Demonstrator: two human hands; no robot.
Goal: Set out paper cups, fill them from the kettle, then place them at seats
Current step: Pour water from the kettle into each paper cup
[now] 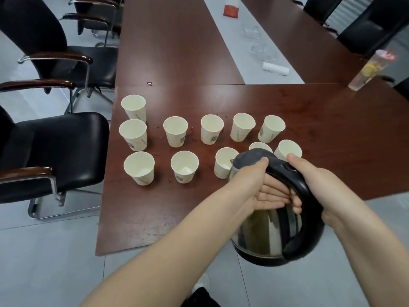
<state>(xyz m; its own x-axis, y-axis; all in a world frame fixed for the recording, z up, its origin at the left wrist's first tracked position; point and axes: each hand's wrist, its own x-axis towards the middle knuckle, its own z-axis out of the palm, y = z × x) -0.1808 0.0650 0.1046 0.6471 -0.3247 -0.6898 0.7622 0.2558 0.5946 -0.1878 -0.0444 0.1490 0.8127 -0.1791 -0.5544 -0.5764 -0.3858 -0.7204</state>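
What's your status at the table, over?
Right hand grips the kettle handle; left hand braces its side, thumb on lid. Spout tipped over a front-row cup. Nothing blocking.

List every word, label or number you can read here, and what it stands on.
Nothing here reads as text.
On the paper cups: green printed emblems, too blurred to read.
On the clear bottle: red and yellow patches, blurred.
On the red packet: too small to tell.
On the kettle: no lettering shows.
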